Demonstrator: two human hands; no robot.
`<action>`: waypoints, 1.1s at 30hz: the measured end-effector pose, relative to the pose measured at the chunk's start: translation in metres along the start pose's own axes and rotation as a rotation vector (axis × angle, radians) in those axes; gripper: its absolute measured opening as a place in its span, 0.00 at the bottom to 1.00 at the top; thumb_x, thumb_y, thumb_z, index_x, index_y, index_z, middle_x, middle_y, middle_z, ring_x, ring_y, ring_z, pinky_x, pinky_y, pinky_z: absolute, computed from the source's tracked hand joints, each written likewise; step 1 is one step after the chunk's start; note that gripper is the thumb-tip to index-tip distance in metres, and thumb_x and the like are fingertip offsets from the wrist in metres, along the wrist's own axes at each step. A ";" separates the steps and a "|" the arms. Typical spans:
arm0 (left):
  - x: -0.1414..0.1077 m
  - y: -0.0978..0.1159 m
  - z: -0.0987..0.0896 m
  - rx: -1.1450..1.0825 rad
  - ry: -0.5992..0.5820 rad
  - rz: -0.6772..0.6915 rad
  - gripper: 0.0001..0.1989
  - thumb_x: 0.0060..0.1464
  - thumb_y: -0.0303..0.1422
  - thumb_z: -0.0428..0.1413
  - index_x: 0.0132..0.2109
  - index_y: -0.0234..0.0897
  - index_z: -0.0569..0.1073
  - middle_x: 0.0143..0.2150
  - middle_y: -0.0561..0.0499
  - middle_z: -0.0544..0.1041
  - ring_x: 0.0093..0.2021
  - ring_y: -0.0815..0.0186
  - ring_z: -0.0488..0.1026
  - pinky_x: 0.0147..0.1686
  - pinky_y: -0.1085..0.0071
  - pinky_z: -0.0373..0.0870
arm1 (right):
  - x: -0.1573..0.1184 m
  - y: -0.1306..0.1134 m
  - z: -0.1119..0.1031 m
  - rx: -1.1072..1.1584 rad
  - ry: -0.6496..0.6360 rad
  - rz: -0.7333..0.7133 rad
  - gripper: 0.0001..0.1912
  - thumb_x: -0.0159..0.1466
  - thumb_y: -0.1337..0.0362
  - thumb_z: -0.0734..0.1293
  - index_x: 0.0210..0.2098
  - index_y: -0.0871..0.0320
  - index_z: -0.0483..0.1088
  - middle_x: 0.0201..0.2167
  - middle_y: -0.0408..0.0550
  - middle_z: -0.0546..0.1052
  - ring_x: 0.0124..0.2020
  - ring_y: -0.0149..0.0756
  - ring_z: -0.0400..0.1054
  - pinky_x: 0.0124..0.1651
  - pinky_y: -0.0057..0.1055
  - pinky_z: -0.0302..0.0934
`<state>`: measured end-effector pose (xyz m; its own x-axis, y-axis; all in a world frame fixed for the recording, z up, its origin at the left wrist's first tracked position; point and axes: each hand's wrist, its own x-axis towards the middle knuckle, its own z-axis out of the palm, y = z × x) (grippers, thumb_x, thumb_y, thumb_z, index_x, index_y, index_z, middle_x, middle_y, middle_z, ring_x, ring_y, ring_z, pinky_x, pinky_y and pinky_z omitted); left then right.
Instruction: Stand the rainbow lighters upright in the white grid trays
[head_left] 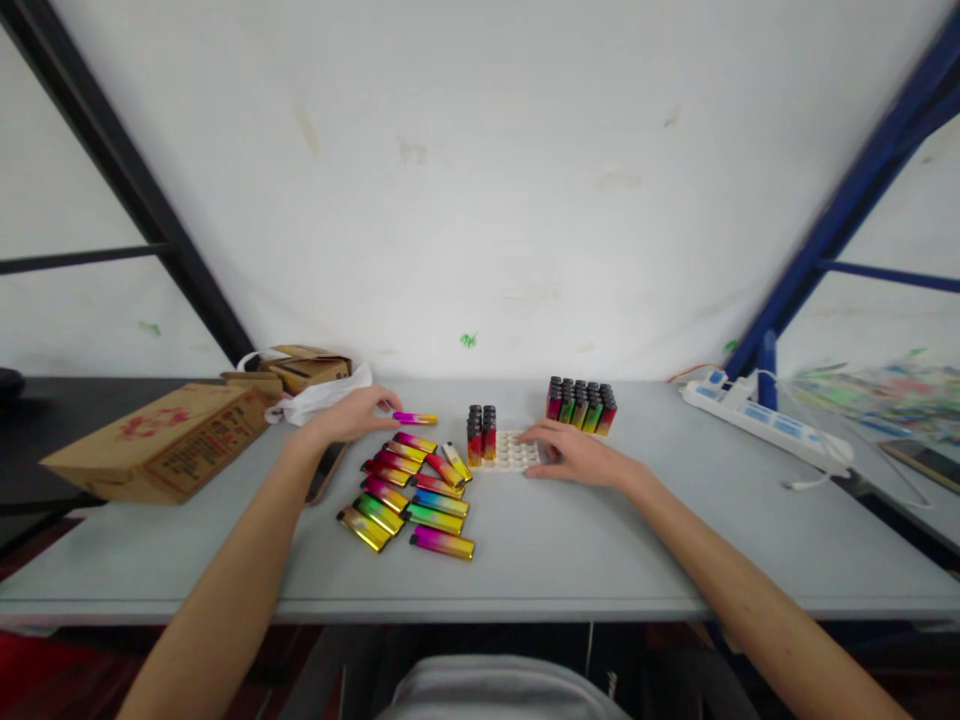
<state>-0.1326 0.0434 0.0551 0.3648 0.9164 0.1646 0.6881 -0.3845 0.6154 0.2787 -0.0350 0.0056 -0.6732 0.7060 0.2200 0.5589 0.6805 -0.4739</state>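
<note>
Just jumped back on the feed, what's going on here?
A person is handling lighters at a table. The left hand holds a magenta-and-yellow lighter by one end, above or just beyond a spread of loose lighters. The right hand is at the right end of a white holed tray. Upright lighters stand at the tray's left end, with bare holes beside them. Farther back on the right stands a block of upright lighters.

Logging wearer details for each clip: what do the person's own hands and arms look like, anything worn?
The left hand and right hand are ungloved. Both forearms show no sleeve, watch or bracelet. Rings are too small to judge.
</note>
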 end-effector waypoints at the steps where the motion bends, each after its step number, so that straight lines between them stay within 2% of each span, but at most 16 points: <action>1: -0.001 0.006 -0.002 -0.039 0.016 0.010 0.15 0.37 0.42 0.71 0.33 0.42 0.81 0.36 0.48 0.82 0.41 0.54 0.77 0.45 0.66 0.73 | 0.000 0.000 0.000 -0.001 -0.001 0.002 0.26 0.68 0.49 0.70 0.60 0.57 0.71 0.47 0.53 0.74 0.37 0.37 0.70 0.44 0.35 0.67; 3: -0.003 0.017 -0.004 -0.161 0.053 0.022 0.16 0.41 0.43 0.71 0.36 0.40 0.82 0.41 0.47 0.84 0.46 0.53 0.78 0.50 0.65 0.73 | 0.000 0.000 0.000 -0.003 -0.001 0.004 0.26 0.68 0.49 0.70 0.60 0.57 0.71 0.47 0.53 0.74 0.37 0.36 0.69 0.44 0.34 0.67; 6: -0.003 0.029 0.000 -0.418 0.126 -0.005 0.19 0.43 0.43 0.72 0.39 0.37 0.79 0.42 0.45 0.84 0.46 0.55 0.79 0.53 0.61 0.74 | 0.000 0.000 0.000 -0.003 -0.003 0.003 0.27 0.68 0.49 0.70 0.60 0.58 0.71 0.48 0.53 0.73 0.37 0.36 0.69 0.44 0.34 0.67; 9: -0.002 0.040 0.014 -0.743 0.183 -0.035 0.22 0.48 0.44 0.70 0.44 0.37 0.74 0.36 0.48 0.82 0.39 0.59 0.81 0.49 0.59 0.77 | 0.000 -0.001 0.000 -0.007 -0.008 0.001 0.27 0.68 0.49 0.70 0.60 0.59 0.71 0.47 0.53 0.73 0.36 0.36 0.69 0.44 0.35 0.67; 11: -0.002 0.049 0.026 -0.915 0.162 -0.037 0.22 0.52 0.45 0.68 0.46 0.38 0.71 0.30 0.54 0.78 0.32 0.63 0.80 0.43 0.61 0.79 | 0.000 -0.001 0.000 -0.009 -0.009 0.003 0.26 0.68 0.49 0.70 0.60 0.58 0.71 0.47 0.53 0.73 0.36 0.36 0.69 0.43 0.34 0.67; 13: -0.004 0.062 0.040 -1.002 0.122 -0.034 0.20 0.55 0.45 0.66 0.46 0.39 0.70 0.26 0.60 0.71 0.23 0.70 0.75 0.36 0.65 0.79 | 0.000 -0.001 0.000 -0.009 -0.009 0.005 0.26 0.68 0.49 0.70 0.60 0.58 0.71 0.48 0.53 0.74 0.36 0.36 0.69 0.44 0.35 0.67; 15: -0.007 0.077 0.053 -1.026 0.106 -0.037 0.17 0.59 0.45 0.63 0.46 0.40 0.68 0.25 0.63 0.67 0.16 0.77 0.64 0.24 0.73 0.73 | 0.000 -0.001 0.000 -0.010 -0.010 0.008 0.26 0.68 0.49 0.70 0.60 0.58 0.71 0.48 0.53 0.74 0.36 0.36 0.69 0.44 0.35 0.67; 16: -0.009 0.085 0.058 -1.030 0.089 -0.043 0.16 0.60 0.46 0.62 0.45 0.41 0.68 0.26 0.63 0.66 0.14 0.79 0.58 0.17 0.78 0.66 | 0.000 -0.001 0.000 -0.011 -0.009 0.010 0.27 0.68 0.49 0.70 0.60 0.58 0.71 0.47 0.53 0.74 0.36 0.36 0.69 0.44 0.35 0.67; 17: -0.012 0.092 0.064 -1.037 0.070 -0.048 0.16 0.61 0.46 0.60 0.45 0.42 0.67 0.27 0.62 0.67 0.13 0.79 0.54 0.14 0.81 0.59 | 0.000 -0.001 0.000 -0.011 -0.009 0.010 0.27 0.68 0.49 0.70 0.60 0.58 0.71 0.47 0.53 0.74 0.37 0.36 0.69 0.44 0.35 0.67; 19: -0.016 0.105 0.071 -1.061 0.032 -0.053 0.15 0.63 0.48 0.58 0.47 0.44 0.66 0.27 0.61 0.68 0.14 0.79 0.50 0.13 0.83 0.48 | 0.000 0.000 0.000 -0.014 -0.007 0.005 0.27 0.68 0.49 0.70 0.60 0.58 0.71 0.47 0.53 0.74 0.37 0.37 0.69 0.44 0.35 0.67; 21: -0.020 0.114 0.076 -1.100 -0.004 -0.053 0.15 0.65 0.49 0.55 0.48 0.46 0.66 0.25 0.61 0.66 0.15 0.77 0.49 0.14 0.84 0.46 | 0.000 0.000 0.000 -0.020 -0.003 -0.003 0.27 0.68 0.49 0.70 0.60 0.58 0.71 0.47 0.53 0.73 0.38 0.37 0.69 0.45 0.35 0.67; 23: -0.022 0.119 0.078 -1.150 -0.062 -0.072 0.16 0.66 0.51 0.52 0.45 0.44 0.67 0.21 0.62 0.60 0.15 0.75 0.47 0.15 0.83 0.46 | 0.000 -0.001 0.000 -0.019 -0.003 -0.004 0.27 0.68 0.49 0.70 0.60 0.59 0.70 0.47 0.53 0.73 0.37 0.37 0.69 0.45 0.35 0.66; 25: -0.024 0.120 0.080 -1.188 -0.139 -0.106 0.20 0.66 0.52 0.49 0.37 0.39 0.67 0.19 0.62 0.53 0.16 0.75 0.46 0.15 0.81 0.47 | 0.000 -0.001 0.000 -0.018 -0.004 -0.002 0.27 0.68 0.49 0.70 0.60 0.59 0.71 0.47 0.53 0.73 0.36 0.36 0.69 0.44 0.35 0.67; 27: -0.024 0.120 0.084 -1.192 -0.183 -0.127 0.24 0.65 0.50 0.47 0.28 0.38 0.63 0.18 0.62 0.48 0.16 0.75 0.44 0.15 0.80 0.47 | 0.000 -0.002 0.000 -0.022 -0.003 -0.004 0.27 0.68 0.50 0.70 0.60 0.59 0.71 0.47 0.53 0.73 0.36 0.36 0.69 0.44 0.34 0.67; 29: -0.024 0.120 0.089 -1.161 -0.177 -0.136 0.24 0.64 0.47 0.46 0.23 0.39 0.58 0.18 0.61 0.45 0.16 0.75 0.41 0.15 0.80 0.44 | 0.000 -0.002 -0.001 -0.024 -0.001 -0.006 0.26 0.69 0.50 0.70 0.60 0.59 0.71 0.47 0.53 0.73 0.37 0.36 0.69 0.44 0.35 0.67; 33: -0.024 0.123 0.097 -1.068 -0.085 -0.161 0.21 0.61 0.42 0.45 0.21 0.40 0.55 0.17 0.61 0.44 0.16 0.75 0.40 0.14 0.78 0.40 | 0.000 -0.003 -0.001 -0.019 0.001 0.004 0.26 0.68 0.51 0.70 0.60 0.59 0.71 0.48 0.54 0.74 0.37 0.36 0.69 0.45 0.35 0.67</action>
<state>0.0035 -0.0367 0.0521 0.3893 0.9211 -0.0071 -0.1548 0.0730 0.9852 0.2769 -0.0369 0.0080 -0.6702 0.7091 0.2191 0.5709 0.6811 -0.4584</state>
